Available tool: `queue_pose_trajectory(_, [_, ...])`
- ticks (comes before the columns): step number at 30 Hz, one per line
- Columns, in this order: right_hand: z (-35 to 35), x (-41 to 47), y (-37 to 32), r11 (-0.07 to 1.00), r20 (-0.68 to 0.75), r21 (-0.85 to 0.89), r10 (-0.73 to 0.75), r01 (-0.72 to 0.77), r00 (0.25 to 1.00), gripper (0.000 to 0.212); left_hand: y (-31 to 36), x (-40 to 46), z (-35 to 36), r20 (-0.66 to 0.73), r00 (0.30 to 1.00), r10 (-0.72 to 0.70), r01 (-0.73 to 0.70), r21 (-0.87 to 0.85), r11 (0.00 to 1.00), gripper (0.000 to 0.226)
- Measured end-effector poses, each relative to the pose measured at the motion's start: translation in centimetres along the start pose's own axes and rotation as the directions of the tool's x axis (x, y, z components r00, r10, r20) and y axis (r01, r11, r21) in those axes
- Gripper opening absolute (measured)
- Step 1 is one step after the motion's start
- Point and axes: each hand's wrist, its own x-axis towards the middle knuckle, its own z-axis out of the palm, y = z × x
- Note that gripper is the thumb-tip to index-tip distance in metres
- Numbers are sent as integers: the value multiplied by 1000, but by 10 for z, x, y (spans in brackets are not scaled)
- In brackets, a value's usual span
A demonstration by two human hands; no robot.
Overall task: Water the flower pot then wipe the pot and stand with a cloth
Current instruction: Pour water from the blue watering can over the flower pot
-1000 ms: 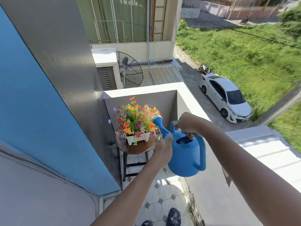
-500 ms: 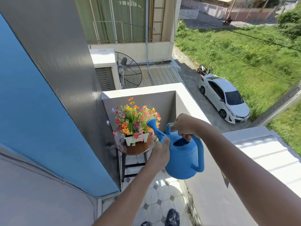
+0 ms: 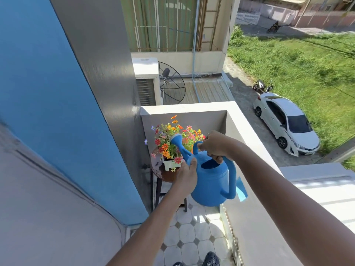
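A white flower pot (image 3: 170,164) full of orange, red and pink flowers (image 3: 172,139) stands on a round brown stand (image 3: 159,171) with dark legs, in the balcony's far corner. I hold a blue watering can (image 3: 211,181) just right of it, its spout head (image 3: 176,139) raised over the flowers. My right hand (image 3: 216,145) grips the can's top handle. My left hand (image 3: 187,174) presses flat against the can's left side below the spout. No water stream is visible. No cloth is in view.
A blue and grey wall (image 3: 67,112) closes the left side. The white balcony parapet (image 3: 236,123) runs along the back and right. Tiled floor (image 3: 192,235) lies below, with my dark shoes (image 3: 210,259) at the bottom edge. A white car (image 3: 286,121) is parked below.
The can has moved left and up toward the pot, and its spout head now sits over the flowers. Both hands keep their places on the can.
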Motion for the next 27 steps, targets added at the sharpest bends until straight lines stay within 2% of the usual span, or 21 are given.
queue_pose_trajectory(4, [3,6,-7,997,-19,-60,-58,57,998,18,2,4,-12,-39,999,12,-11,10,1000,60])
queue_pose_trajectory(10, [2,11,-9,996,-82,-41,-81,78,993,17,5,15,-18,-55,998,40,-38,41,998,56])
queue_pose_trajectory(21, [-19,2,12,999,-144,-22,-33,30,989,18,20,21,7,39,996,86,-87,35,996,54])
queue_pose_trajectory(24, [-23,1,21,1000,-151,-22,-8,4,988,18,20,21,17,61,994,87,-89,36,995,58])
queue_pose_trajectory(27, [-26,-2,27,999,-141,-33,7,-12,990,19,18,20,28,58,994,89,-91,36,995,71])
